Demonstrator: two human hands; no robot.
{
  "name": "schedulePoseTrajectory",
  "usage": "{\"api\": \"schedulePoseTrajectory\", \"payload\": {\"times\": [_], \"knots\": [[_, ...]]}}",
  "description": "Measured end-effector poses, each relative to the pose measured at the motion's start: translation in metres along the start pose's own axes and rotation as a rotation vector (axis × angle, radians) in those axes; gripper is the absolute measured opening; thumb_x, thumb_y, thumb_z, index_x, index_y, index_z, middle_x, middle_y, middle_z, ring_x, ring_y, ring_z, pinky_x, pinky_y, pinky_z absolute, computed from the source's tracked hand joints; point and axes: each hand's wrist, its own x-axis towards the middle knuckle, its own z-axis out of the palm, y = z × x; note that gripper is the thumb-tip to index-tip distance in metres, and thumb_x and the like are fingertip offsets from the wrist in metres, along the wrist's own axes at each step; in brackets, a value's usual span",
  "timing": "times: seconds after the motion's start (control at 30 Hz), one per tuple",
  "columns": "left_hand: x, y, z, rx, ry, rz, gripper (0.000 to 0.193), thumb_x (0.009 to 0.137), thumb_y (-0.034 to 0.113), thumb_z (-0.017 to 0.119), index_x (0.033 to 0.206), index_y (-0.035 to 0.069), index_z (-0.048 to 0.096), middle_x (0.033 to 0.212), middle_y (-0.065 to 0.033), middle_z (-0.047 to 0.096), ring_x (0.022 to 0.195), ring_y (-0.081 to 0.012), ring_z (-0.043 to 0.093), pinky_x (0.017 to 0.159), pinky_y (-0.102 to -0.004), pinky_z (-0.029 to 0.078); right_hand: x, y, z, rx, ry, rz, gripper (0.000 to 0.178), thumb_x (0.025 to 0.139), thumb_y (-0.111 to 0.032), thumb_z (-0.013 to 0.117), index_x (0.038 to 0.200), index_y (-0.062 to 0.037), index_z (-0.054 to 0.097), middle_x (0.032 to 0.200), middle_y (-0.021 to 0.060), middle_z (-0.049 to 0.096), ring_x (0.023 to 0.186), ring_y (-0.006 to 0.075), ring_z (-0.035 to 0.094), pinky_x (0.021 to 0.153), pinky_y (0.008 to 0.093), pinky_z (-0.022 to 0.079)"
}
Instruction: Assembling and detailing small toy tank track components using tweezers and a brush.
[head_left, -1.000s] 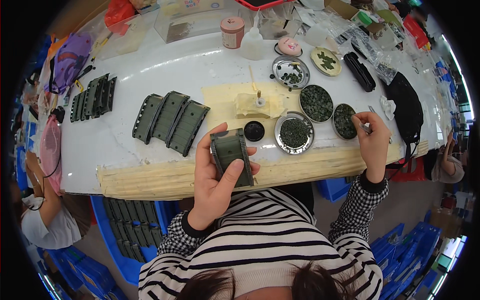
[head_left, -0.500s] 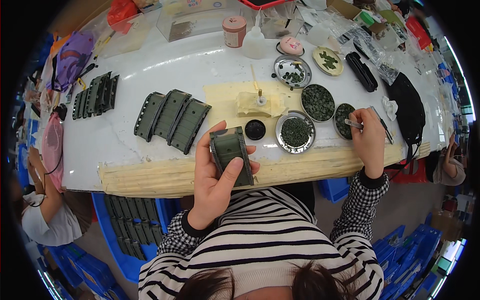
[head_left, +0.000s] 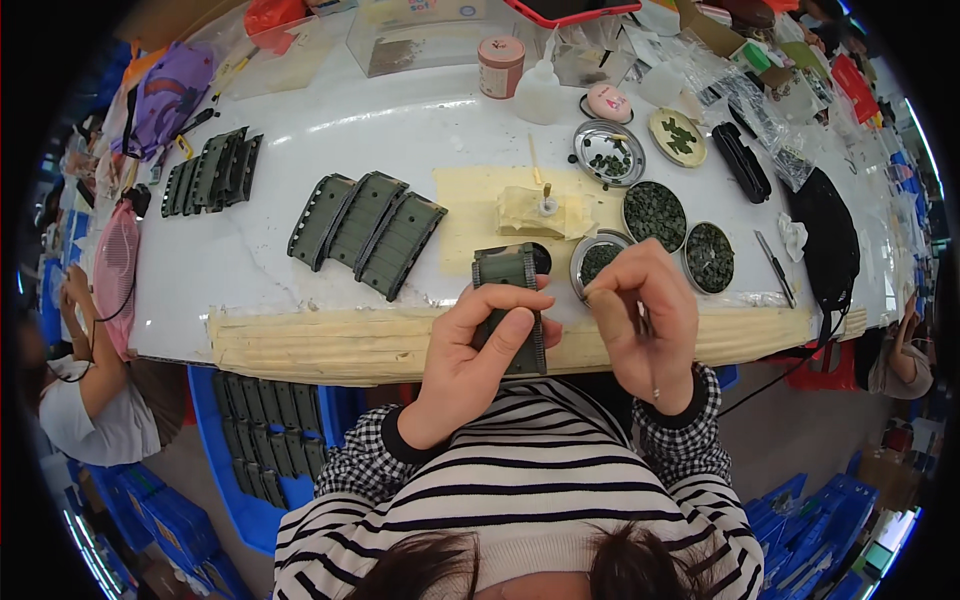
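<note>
My left hand point(head_left: 462, 362) is wrapped round a dark green curved panel point(head_left: 505, 266) with ridged black edges, its thumb and forefinger lying across the face. Just right of it, my right hand point(head_left: 650, 325) is closed in a pinch; a slim metal tool point(head_left: 656, 392) shows partly along the palm. Whether a small piece sits at the fingertips is too small to tell. Behind that hand is a metal dish of small green bits point(head_left: 600, 262), partly covered. Two round tins of dark green pieces, one larger point(head_left: 654, 212) and one smaller point(head_left: 710, 258), stand beyond it.
Three similar panels point(head_left: 368, 232) lie left of a tape-wrapped block point(head_left: 545, 212), with more dark strips point(head_left: 212, 172) farther left. A craft knife point(head_left: 775, 268) lies at the right. Below the taped table edge point(head_left: 300, 345) sits a blue crate point(head_left: 240, 490) of panels.
My right hand has moved left from the small tin towards the held panel, and its metal tool has swung back along the palm. The left hand with the panel has shifted slightly right.
</note>
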Motion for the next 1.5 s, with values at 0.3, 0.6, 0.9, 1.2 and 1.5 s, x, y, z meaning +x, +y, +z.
{"api": "schedulePoseTrajectory", "payload": {"times": [0.3,0.6,0.9,1.2,1.5], "knots": [[0.003,0.003,-0.007,-0.222,0.008,-0.071,0.018,0.101,0.019,0.050,0.095,0.003,0.055,0.102,-0.0021,0.061,0.093,-0.0066,0.052,0.085,-0.0215,0.042,-0.002,0.003,0.043,-0.204,0.061,-0.287,0.022,0.070,-0.002,0.077,0.087,-0.0033,0.064,0.077,0.0085,0.059,0.062,0.0230,0.059,0.053,0.0300,0.048],[0.006,0.005,-0.012,-0.130,-0.031,0.003,0.017,0.102,0.017,0.047,0.093,0.004,0.054,0.093,-0.0014,0.057,0.090,-0.0070,0.052,0.086,-0.0244,0.043,0.002,-0.002,0.024,-0.058,-0.046,-0.179,0.027,0.070,-0.002,0.077,0.096,-0.0049,0.069,0.081,0.0077,0.063,0.068,0.0223,0.063,0.058,0.0300,0.049],[0.005,-0.001,-0.015,0.192,0.005,0.041,0.023,0.102,0.017,0.042,0.089,0.003,0.054,0.086,-0.0025,0.056,0.102,-0.0124,0.054,0.092,-0.0279,0.040,0.001,0.005,0.025,-0.171,-0.065,-0.321,0.030,0.068,-0.004,0.076,0.096,-0.0061,0.069,0.081,0.0041,0.063,0.070,0.0193,0.064,0.058,0.0287,0.047],[0.006,0.000,-0.011,0.469,-0.003,0.184,0.027,0.103,0.019,0.041,0.088,0.001,0.054,0.086,-0.0026,0.052,0.088,-0.0127,0.049,0.086,-0.0272,0.039,-0.002,0.001,0.027,-0.235,-0.050,-0.302,0.024,0.066,-0.002,0.077,0.088,-0.0040,0.066,0.082,0.0062,0.063,0.067,0.0202,0.062,0.057,0.0289,0.047],[0.005,0.001,-0.013,0.305,0.021,0.100,0.022,0.101,0.014,0.046,0.084,0.001,0.054,0.080,-0.0031,0.049,0.076,-0.0132,0.042,0.071,-0.0258,0.037,-0.002,0.008,0.022,-0.304,-0.133,-0.482,0.029,0.068,-0.006,0.076,0.095,-0.0036,0.068,0.087,0.0059,0.065,0.070,0.0186,0.063,0.058,0.0276,0.046]]}}
